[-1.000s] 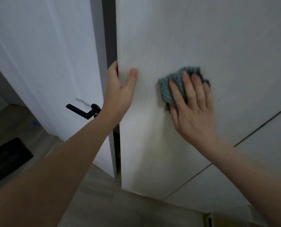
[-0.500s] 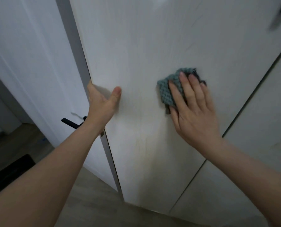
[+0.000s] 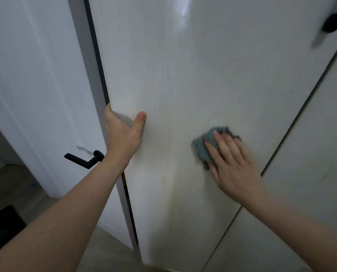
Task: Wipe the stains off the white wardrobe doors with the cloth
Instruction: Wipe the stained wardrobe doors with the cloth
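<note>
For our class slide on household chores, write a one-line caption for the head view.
Right hand presses a teal cloth flat against the white wardrobe door while the left hand grips its edge.

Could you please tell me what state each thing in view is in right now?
Wardrobe door: ajar, faint yellowish streaks low down.
Cloth: bunched, pressed flat to the door.
Right hand: flat on the cloth, blurred.
Left hand: gripping the door's edge.
Room door: open, black lever level.
</note>
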